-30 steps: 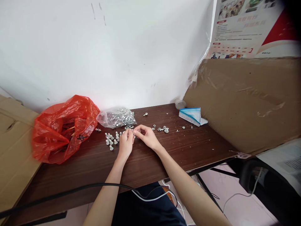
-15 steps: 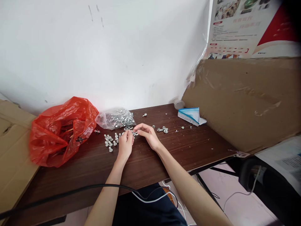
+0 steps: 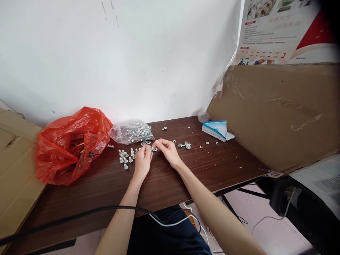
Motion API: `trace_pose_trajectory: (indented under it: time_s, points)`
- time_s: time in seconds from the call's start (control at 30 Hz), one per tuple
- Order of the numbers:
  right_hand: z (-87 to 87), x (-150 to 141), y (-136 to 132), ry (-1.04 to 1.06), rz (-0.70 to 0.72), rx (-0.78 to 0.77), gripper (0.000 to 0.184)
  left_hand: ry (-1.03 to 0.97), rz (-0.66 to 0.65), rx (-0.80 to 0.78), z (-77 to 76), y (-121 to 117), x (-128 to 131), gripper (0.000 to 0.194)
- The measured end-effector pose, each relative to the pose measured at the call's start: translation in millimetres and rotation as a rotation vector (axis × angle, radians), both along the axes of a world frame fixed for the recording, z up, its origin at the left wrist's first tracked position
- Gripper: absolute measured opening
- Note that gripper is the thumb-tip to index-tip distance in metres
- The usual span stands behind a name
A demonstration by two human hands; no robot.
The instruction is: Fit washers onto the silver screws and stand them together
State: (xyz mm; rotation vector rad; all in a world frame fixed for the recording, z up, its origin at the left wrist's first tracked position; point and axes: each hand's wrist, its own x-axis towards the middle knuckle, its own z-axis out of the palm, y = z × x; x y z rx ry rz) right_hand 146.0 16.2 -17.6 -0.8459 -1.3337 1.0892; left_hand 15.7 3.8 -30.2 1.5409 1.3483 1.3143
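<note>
Movement: the right hand (image 3: 170,154) had drawn slightly away from the left hand (image 3: 142,163) since the earlier frame.
Cardboard panel (image 3: 278,113): rose at right.
Tabletop (image 3: 164,184): bore everything small.
Red plastic bag (image 3: 50,148): slumped far left.
Clear plastic bag (image 3: 138,134): full of hardware, beyond the hands.
Black cable (image 3: 101,209): crossed nearer than the hands, beneath neither fingertip.
Hands: thumbs and forefingers seemed pressed together; contents could not be told. Small-parts handling looked underway, calling for precise fingertips.
Bolts (image 3: 125,166): stood grouped left of the left hand, crowding it.
Washer (image 3: 155,149): lay between the hands.
</note>
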Motion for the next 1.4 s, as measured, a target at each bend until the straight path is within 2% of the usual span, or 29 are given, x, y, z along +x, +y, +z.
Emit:
trace_pose_trajectory:
  time_s: [0.17,0.3,0.4,0.53,0.93,1.13,1.23,1.3,1.4]
  points:
    - [1.0,3.4,-1.6,0.119,0.087,0.044,0.037,0.011,0.000,-0.011,2.2,-1.5,0.8,0.035]
    - [1.9,4.5,-3.0,0.129,0.138,0.061,0.041,0.022,0.007,-0.004,1.7,-0.9,0.6,0.035]
    - [2.2,4.7,-1.7,0.162,0.065,0.033,0.043,0.005,0.002,-0.006,1.1,0.0,0.7,0.036]
    - [2.3,4.6,0.1,0.122,-0.063,0.005,0.032,-0.019,-0.002,-0.014,0.5,0.8,1.4,0.034]
    - [3.8,4.9,-2.7,0.063,0.084,0.043,0.030,0.008,0.011,-0.005,3.6,-1.0,2.9,0.032]
    - [1.9,6.8,-2.3,0.107,0.082,0.038,0.035,0.000,-0.008,-0.012,9.3,-3.4,4.1,0.032]
    - [1.2,6.4,-0.8,0.148,0.016,0.031,0.031,-0.026,0.001,-0.031,9.6,-2.9,4.3,0.031]
    - [1.4,5.7,-0.3,0.123,-0.012,0.038,0.030,-0.023,0.003,-0.030,8.7,-2.5,4.2,0.031]
    - [2.1,5.3,-0.8,0.064,0.016,0.061,0.031,-0.003,-0.001,-0.018,7.5,-2.4,3.9,0.032]
